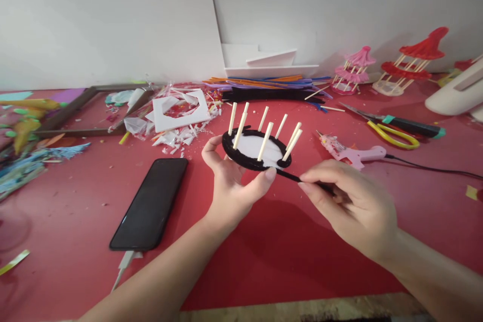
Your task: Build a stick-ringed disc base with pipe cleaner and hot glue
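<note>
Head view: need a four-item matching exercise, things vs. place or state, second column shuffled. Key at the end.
Things
1. round white disc with pale upright sticks
2. free length of thin black fuzzy strip
3. flat black rectangular phone
4. pale pink plastic glue gun

Places and states
A. lying right of the disc, black cord attached
B. held up in the left hand
C. lying on the red table, white cable at its near end
D. pinched between right hand thumb and fingers

Pairs: 1-B, 2-D, 3-C, 4-A
</note>
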`<state>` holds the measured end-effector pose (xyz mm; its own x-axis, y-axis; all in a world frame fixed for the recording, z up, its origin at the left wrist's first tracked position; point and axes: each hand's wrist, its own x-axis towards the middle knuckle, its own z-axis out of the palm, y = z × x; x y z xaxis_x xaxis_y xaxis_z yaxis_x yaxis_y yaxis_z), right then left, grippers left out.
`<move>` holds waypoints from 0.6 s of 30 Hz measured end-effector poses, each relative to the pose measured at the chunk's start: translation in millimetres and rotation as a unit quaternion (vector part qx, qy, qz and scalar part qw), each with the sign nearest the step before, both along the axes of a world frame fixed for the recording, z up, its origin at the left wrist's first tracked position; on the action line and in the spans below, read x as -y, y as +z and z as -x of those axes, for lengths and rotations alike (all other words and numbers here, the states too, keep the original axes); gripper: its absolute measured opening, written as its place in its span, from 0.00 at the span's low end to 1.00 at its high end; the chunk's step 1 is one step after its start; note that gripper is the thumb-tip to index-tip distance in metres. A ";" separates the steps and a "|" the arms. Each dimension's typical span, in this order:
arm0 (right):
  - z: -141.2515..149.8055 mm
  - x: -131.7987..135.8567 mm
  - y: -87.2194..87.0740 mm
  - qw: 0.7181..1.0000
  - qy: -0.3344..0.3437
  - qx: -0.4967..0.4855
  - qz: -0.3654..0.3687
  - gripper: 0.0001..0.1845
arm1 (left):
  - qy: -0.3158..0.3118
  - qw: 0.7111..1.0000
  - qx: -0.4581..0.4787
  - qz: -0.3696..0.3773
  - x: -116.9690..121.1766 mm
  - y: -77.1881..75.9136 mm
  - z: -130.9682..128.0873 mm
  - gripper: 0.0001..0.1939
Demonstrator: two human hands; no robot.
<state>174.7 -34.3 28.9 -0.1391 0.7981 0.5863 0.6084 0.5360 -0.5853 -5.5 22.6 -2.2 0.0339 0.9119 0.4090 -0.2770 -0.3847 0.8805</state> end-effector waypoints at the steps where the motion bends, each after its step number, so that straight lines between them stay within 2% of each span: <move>1: -0.6 -0.3 0.0 1.000 -0.001 0.000 -0.006 0.05 | 0.001 1.000 -0.002 0.000 0.2 -0.1 -0.1 0.34; 9: 0.5 -5.4 -2.5 0.999 -0.012 -0.037 0.018 0.03 | -0.046 0.998 0.015 0.038 4.7 2.5 0.0 0.32; 18: -1.7 -7.4 -7.4 0.993 0.012 -0.096 0.070 0.03 | -0.078 0.993 0.038 0.076 7.8 4.0 0.6 0.32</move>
